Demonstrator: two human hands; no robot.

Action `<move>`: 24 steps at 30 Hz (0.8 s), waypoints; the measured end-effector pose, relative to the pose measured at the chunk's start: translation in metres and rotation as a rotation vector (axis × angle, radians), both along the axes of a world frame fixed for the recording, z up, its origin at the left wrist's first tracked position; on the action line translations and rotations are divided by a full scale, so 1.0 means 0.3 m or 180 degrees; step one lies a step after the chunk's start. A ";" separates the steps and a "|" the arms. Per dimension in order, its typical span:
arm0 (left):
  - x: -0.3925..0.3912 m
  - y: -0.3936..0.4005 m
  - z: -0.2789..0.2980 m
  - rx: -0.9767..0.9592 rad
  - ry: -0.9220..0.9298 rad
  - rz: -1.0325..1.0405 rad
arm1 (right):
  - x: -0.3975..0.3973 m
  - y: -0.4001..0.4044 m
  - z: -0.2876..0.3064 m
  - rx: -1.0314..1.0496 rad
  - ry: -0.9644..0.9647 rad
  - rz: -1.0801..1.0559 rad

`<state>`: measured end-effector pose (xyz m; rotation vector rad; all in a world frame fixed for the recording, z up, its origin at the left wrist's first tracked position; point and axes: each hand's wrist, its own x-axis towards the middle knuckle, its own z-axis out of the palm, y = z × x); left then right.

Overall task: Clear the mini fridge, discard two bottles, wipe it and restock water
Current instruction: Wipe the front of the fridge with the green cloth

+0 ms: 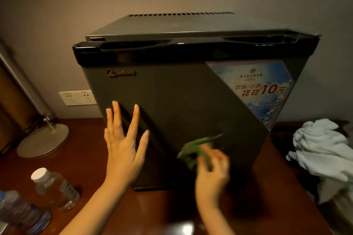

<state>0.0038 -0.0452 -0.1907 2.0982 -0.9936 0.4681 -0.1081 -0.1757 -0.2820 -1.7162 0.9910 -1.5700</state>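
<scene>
The left hand (122, 147) presses flat, fingers spread wide, bracing the closed mini fridge (172, 101) on the bench (86, 158) while the right hand (212, 170), fingers pinching a green cloth (194, 150), wipes its door.

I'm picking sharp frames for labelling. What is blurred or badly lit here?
Head view: the right hand and its green cloth are motion-blurred; the left hand on the fridge is sharp; lighting is dim, and the wide lens bends the fridge's edges.

Both forearms are bare up to the frame's lower edge, with no sleeves showing. The left hand (122, 145) and right hand (211, 170) are ungloved; the right one is blurred.
</scene>
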 end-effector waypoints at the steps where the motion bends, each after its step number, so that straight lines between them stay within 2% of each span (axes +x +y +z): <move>1: 0.001 -0.002 -0.002 0.0025 -0.0031 0.0037 | -0.030 -0.058 0.060 0.0240 -0.0375 -0.0369; 3: -0.001 -0.006 -0.003 0.0061 -0.0055 0.0110 | -0.064 -0.141 0.134 0.0550 -0.0868 -0.0776; 6: -0.002 -0.007 -0.004 0.0074 -0.0071 0.0138 | 0.002 -0.073 0.111 0.0503 -0.0847 -0.0577; 11: 0.003 -0.005 -0.004 0.0176 -0.0132 0.0163 | 0.075 0.152 -0.188 0.0382 0.0681 0.0829; 13: 0.006 0.006 -0.003 0.0201 -0.0152 0.0116 | 0.042 0.117 -0.217 0.0526 0.0417 0.0652; 16: 0.009 0.011 0.000 0.0213 -0.0165 0.0090 | -0.033 -0.058 -0.141 0.1205 -0.0685 -0.0558; 18: 0.008 0.005 -0.003 0.0224 -0.0186 0.0113 | -0.055 -0.143 -0.101 0.1519 -0.1164 -0.0938; 20: 0.007 0.001 -0.007 0.0196 -0.0185 0.0129 | -0.008 -0.103 -0.108 0.1660 -0.1282 -0.0868; 24: 0.010 -0.002 -0.002 0.0187 -0.0233 0.0177 | 0.142 0.163 -0.190 0.2124 -0.1049 -0.0110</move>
